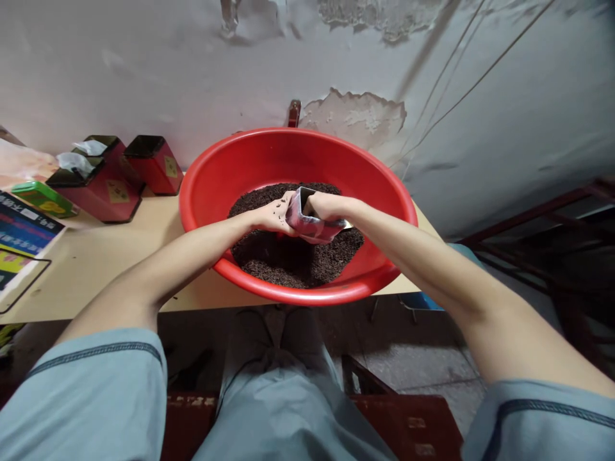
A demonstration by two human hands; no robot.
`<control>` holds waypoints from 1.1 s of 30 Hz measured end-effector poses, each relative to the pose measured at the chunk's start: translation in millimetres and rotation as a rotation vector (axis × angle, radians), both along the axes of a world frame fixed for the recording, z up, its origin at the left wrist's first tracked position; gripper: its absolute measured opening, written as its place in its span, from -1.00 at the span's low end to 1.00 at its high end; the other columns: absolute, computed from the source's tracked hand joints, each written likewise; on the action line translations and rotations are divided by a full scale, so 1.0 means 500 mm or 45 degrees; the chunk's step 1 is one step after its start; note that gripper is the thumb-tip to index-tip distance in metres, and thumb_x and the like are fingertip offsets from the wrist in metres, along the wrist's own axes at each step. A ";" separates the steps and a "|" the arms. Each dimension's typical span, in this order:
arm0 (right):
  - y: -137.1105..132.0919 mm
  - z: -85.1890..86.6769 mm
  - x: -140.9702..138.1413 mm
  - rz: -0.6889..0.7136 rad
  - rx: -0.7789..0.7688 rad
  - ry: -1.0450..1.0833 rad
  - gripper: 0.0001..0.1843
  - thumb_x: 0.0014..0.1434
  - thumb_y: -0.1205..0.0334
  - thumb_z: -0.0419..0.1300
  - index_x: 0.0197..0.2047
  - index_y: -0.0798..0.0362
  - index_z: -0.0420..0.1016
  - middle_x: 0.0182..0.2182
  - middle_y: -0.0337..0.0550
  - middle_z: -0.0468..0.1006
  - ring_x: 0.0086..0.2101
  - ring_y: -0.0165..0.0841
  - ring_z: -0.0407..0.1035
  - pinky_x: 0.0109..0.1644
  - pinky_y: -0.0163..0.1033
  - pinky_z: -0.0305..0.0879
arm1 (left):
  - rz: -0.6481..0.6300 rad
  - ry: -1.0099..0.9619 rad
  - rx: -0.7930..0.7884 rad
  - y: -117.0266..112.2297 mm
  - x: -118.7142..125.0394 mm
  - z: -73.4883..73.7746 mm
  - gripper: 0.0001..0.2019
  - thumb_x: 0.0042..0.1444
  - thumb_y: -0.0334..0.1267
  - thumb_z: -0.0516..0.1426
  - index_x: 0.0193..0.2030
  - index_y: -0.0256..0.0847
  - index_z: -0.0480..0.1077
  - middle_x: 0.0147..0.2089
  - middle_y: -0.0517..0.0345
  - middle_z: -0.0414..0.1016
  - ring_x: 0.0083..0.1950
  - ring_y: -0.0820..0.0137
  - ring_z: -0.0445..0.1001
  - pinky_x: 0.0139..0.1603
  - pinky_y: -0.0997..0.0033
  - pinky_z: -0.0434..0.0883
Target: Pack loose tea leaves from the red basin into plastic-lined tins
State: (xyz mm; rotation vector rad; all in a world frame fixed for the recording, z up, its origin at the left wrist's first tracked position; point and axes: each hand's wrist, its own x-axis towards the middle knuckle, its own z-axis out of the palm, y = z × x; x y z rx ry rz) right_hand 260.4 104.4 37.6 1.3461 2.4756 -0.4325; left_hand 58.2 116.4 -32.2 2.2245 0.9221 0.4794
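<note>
A big red basin (216,173) stands on a pale wooden table and holds a heap of dark loose tea leaves (283,256). Over the heap, both my hands meet at a small pinkish foil pouch (310,225). My left hand (273,214) is closed at the pouch's left edge, with bits of tea stuck to its fingers. My right hand (327,206) grips the pouch's top right edge. The pouch's mouth faces up and its lower end rests on the tea.
Three dark red tea tins (154,163) stand open at the back left, beside a green tin (43,198) and printed cartons (22,230). A peeling wall rises right behind the basin. The table edge (96,310) runs just above my knees.
</note>
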 end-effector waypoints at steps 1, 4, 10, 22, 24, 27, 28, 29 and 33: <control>0.000 -0.001 0.004 0.026 -0.071 0.003 -0.60 0.15 0.52 0.21 0.00 0.19 0.74 -0.25 -0.04 0.72 -0.29 -0.32 0.47 -0.24 -0.30 0.25 | -0.007 0.004 0.010 0.001 0.000 -0.002 0.09 -0.30 0.03 0.42 0.37 -0.22 0.07 0.31 -0.15 0.32 0.39 -0.11 0.39 0.48 -0.08 0.32; -0.001 -0.010 0.011 0.035 -0.131 0.018 -0.62 0.11 0.50 0.23 -0.05 0.17 0.76 -0.27 -0.11 0.72 -0.31 -0.35 0.46 -0.27 -0.32 0.22 | -0.034 -0.023 0.033 0.000 0.001 -0.007 0.06 -0.30 0.02 0.42 0.36 -0.22 0.09 0.29 -0.11 0.35 0.37 -0.08 0.42 0.46 -0.04 0.36; -0.011 0.012 0.023 0.012 -0.040 0.063 -0.57 0.10 0.43 0.25 -0.01 -0.02 0.80 -0.27 -0.27 0.73 -0.29 -0.33 0.50 -0.27 -0.33 0.26 | -0.008 -0.027 -0.011 -0.003 0.004 -0.003 0.07 -0.32 -0.01 0.42 0.34 -0.23 0.08 0.26 -0.14 0.37 0.31 -0.12 0.47 0.41 -0.12 0.41; -0.198 0.000 -0.122 0.590 -0.110 0.334 -0.46 0.24 0.36 0.28 0.28 -0.05 0.62 0.17 -0.03 0.66 0.03 -0.19 0.60 0.12 -0.19 0.45 | 0.087 0.023 0.011 0.005 -0.008 0.008 0.14 -0.32 0.01 0.39 0.43 -0.30 0.08 0.41 -0.26 0.33 0.43 -0.13 0.38 0.50 0.01 0.31; -0.169 -0.065 -0.178 0.752 -0.176 0.158 0.12 0.04 0.42 0.42 0.61 -0.14 0.14 0.58 0.15 0.06 0.37 0.06 0.33 0.31 -0.02 0.37 | 0.093 0.026 0.026 0.004 -0.008 0.011 0.17 -0.33 0.02 0.40 0.46 -0.32 0.07 0.43 -0.26 0.30 0.46 -0.12 0.36 0.52 0.03 0.29; -0.120 -0.135 -0.235 0.801 -0.262 -0.155 0.56 -0.26 0.35 0.59 0.68 -0.10 -0.18 0.63 0.24 -0.44 0.55 0.35 -0.34 0.47 0.32 0.10 | 0.096 0.043 -0.002 0.001 -0.008 0.013 0.20 -0.33 0.01 0.41 0.48 -0.28 0.06 0.41 -0.21 0.34 0.46 -0.13 0.35 0.51 0.03 0.31; -0.109 -0.148 -0.244 0.810 -0.273 -0.212 0.59 -0.30 0.30 0.62 0.67 -0.07 -0.15 0.63 0.24 -0.46 0.55 0.38 -0.47 0.49 0.39 0.02 | 0.099 0.047 -0.012 0.001 -0.008 0.013 0.20 -0.34 0.00 0.41 0.49 -0.27 0.06 0.39 -0.20 0.36 0.46 -0.14 0.34 0.50 0.03 0.31; -0.102 -0.157 -0.247 0.825 -0.274 -0.241 0.59 -0.32 0.26 0.64 0.66 -0.05 -0.11 0.63 0.24 -0.44 0.55 0.39 -0.51 0.49 0.42 -0.02 | 0.099 0.048 -0.020 0.001 -0.008 0.013 0.20 -0.34 0.00 0.41 0.49 -0.27 0.06 0.37 -0.19 0.38 0.47 -0.15 0.34 0.50 0.02 0.31; -0.107 -0.164 -0.233 0.916 -0.235 -0.203 0.46 -0.28 0.20 0.61 0.63 0.05 0.03 0.61 0.25 -0.16 0.54 0.39 -0.29 0.48 0.35 0.07 | 0.081 0.023 -0.035 0.001 -0.009 0.012 0.20 -0.33 -0.01 0.42 0.49 -0.26 0.06 0.34 -0.17 0.41 0.44 -0.15 0.37 0.47 0.03 0.34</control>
